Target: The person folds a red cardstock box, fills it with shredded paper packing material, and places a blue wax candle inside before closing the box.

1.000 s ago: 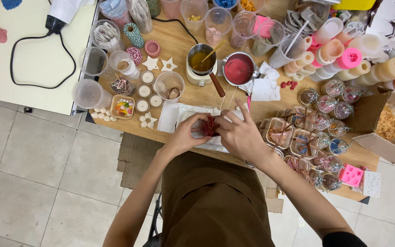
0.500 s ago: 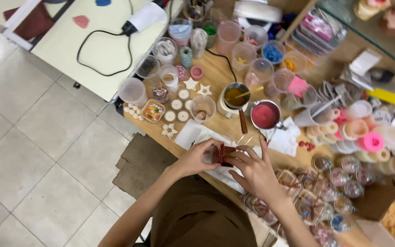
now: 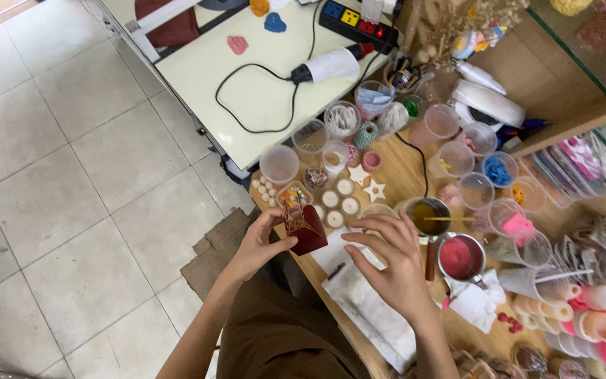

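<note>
**Dark red candle lifted off the bench, wrapping at its top**

We hold a small dark red block candle in our left hand, fingers closed around its side, raised just above the near edge of the wooden bench. A crinkled clear wrapper with orange and yellow flecks stands up from its top, pinched by our left thumb and forefinger. Our right hand is empty, fingers spread and loosely curved, hovering just beside the candle over a sheet of white paper and touching nothing that we can make out.

As we judge it, the piece is already cast and out of its mould; the dressing or packing looks only part done, since the wrapper sits loose at the top. We cannot tell whether it is going on or coming off.

Just beyond the candle lie round white wax discs and two white star pieces, seemingly finished. A pot of yellow wax with a stick across it and a pot of pink wax stand near our right hand, so pouring material appears to remain. Clear plastic cups ring the far side.
</note>
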